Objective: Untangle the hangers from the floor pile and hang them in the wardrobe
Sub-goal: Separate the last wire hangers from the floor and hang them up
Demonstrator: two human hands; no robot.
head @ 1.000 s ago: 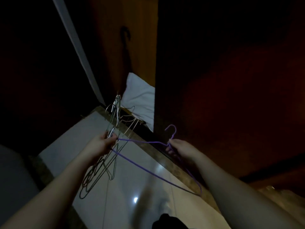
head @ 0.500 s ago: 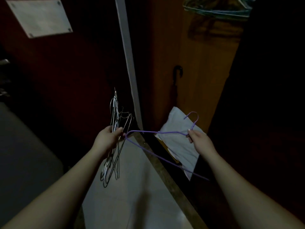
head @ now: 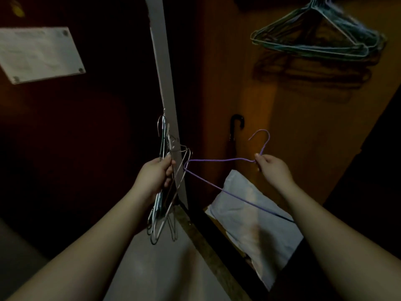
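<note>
Hangers: left hand [head: 155, 175] grips a tangled wire bundle [head: 165, 187]; right hand [head: 272, 168] pinches a purple hanger [head: 217, 185] still snagged on it. Ease its corner free, then hook it beside hung hangers [head: 319, 33].

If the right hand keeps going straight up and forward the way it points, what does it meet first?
Probably nothing close: above the right hand and its purple hanger lies bare wardrobe wall, then the hung hangers higher up. Depth is unclear.

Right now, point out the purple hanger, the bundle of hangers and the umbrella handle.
purple hanger [head: 219, 160]: head view, on its top wire.
bundle of hangers [head: 161, 213]: head view, on the wires below the left hand.
umbrella handle [head: 237, 120]: head view, on the black crook.
</note>
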